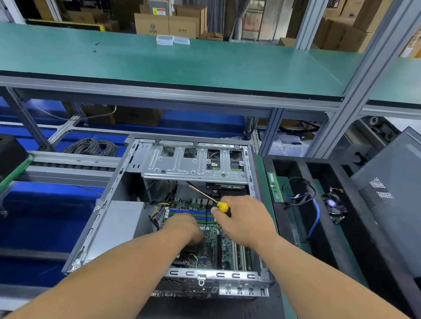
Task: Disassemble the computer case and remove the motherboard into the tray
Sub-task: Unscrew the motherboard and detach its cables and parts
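A: Start left of the computer case (118, 203). What's out there?

B: A black block (0, 161) well off to its left, and a coil of grey cable (92, 146) behind the case's left corner. Just inside the left wall lies the grey power supply (119, 225).

A: And the motherboard (214, 246)?

B: It lies flat on the case floor, right of the power supply, under both hands. Its long axis looks to run from the near edge of the case toward the drive bracket (194, 163) at the far end.

A: Left hand (188, 228)?

B: It reaches down onto the board near its middle, palm down. Its fingers are hidden, so I cannot tell whether they grip anything.

A: Right hand (242, 220)?

B: Just right of it, above the board, fingers wrapped round the yellow-handled screwdriver (222, 207), whose shaft points up and left toward the bracket, tip off the board.

A: So which hand lifts?

B: I'd judge the left; it is already on the board. The tray (291, 238) lies right of the case, holding a memory stick (274, 186), cables (300, 197) and a small fan (332, 203). A grey panel (396, 210) leans farther right.
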